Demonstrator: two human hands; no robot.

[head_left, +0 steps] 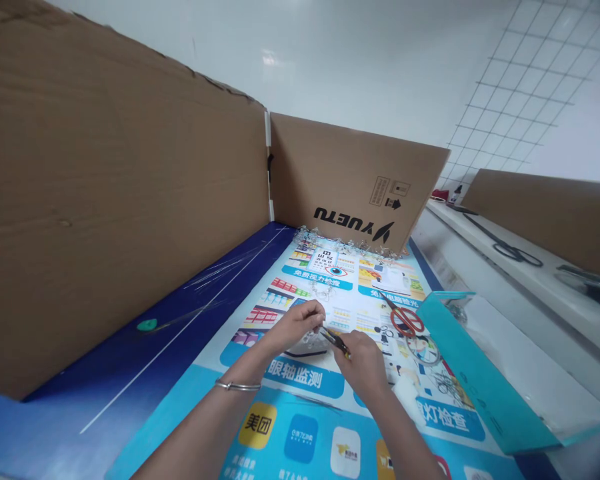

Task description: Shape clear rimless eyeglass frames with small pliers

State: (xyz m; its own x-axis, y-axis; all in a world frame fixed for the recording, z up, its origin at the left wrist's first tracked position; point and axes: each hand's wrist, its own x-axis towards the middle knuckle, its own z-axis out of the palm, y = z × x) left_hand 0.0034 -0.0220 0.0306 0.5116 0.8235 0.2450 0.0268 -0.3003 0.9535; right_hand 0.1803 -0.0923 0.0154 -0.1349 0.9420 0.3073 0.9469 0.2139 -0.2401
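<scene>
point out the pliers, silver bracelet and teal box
Pliers [336,341], head view: dark middle part.
Silver bracelet [238,387], head view: middle of the band.
Teal box [483,373], head view: long teal side.

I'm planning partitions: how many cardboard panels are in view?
3: a large left panel, a YUETU-marked back panel, and a far-right panel, cut off by the picture's edge. Others could be hidden.

Red: scissors handles [405,316] | black and yellow: pliers [336,341] | silver: bracelet [239,386] | blue-green and white: box [480,373] | brown with black letters: cardboard [325,160]
</scene>
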